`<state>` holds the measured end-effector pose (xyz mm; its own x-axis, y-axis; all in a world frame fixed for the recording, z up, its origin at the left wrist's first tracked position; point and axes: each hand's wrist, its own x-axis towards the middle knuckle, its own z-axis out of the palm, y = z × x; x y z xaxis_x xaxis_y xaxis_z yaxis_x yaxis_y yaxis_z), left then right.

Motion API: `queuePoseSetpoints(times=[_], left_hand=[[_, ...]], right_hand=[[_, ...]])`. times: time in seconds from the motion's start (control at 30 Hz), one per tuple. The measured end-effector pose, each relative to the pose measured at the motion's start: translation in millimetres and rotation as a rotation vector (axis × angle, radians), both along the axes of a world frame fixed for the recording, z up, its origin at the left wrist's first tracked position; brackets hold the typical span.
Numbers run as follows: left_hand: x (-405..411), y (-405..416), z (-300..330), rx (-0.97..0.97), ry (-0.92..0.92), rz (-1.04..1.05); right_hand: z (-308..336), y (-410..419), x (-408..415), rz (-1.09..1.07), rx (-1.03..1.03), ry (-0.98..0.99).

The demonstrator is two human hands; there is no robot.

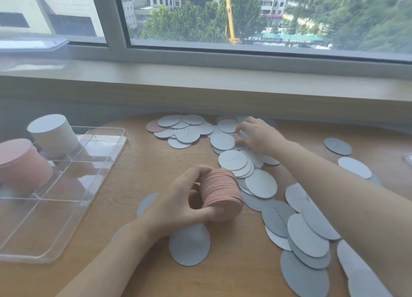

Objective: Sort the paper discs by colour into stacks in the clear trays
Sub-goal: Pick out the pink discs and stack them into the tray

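My left hand (182, 198) grips a thick stack of pink discs (223, 193), held on its side just above the table's middle. My right hand (258, 134) reaches into the far pile of loose discs (187, 129), fingers spread and touching pale discs there; whether it pinches one I cannot tell. Grey and white discs (305, 236) lie scattered across the right half of the table. The clear tray (104, 163) at the left holds a tall pink stack (20, 163) and a tall white stack (53, 136) in its far compartments.
The wooden table (142, 167) ends against a wall below a window sill (200, 78). A single pink disc (153, 126) peeks out at the far pile's left edge. A grey disc (189, 245) lies under my left wrist. Another clear tray (33, 45) sits on the sill at left.
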<state>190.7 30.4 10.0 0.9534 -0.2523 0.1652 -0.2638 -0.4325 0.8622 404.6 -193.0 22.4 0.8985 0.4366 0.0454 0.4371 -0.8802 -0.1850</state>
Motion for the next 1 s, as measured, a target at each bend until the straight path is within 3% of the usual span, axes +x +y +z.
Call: queuePoseSetpoints(times=[0.2, 0.3, 0.4, 0.6, 0.8, 0.93, 1.0], left_hand=[[1.9, -0.6, -0.4, -0.014, -0.004, -0.003], [2.4, 0.0, -1.7, -0.008, -0.002, -0.004], [2.0, 0.2, -2.3, -0.007, 0.006, 0.001], [2.8, 0.4, -3.6, -0.006, -0.003, 0.005], [3.2, 0.7, -3.1, -0.017, -0.001, -0.009], [2.2, 0.5, -3.5, -0.078, 0.028, -0.020], [1.9, 0.1, -3.2, -0.102, 0.040, -0.025]], right_hand=[[4.5, -7.6, 4.6, 0.093, -0.108, -0.039], [5.9, -4.5, 1.0, 0.168, -0.256, -0.180], [1.7, -3.1, -4.4, 0.182, -0.267, -0.325], [19.1, -14.2, -31.0, -0.128, 0.163, -0.193], [18.1, -33.2, -67.8, -0.101, 0.258, -0.193], [21.9, -22.3, -92.9, 0.038, 0.465, -0.268], [25.5, -11.4, -104.8, 0.090, 0.584, -0.195]])
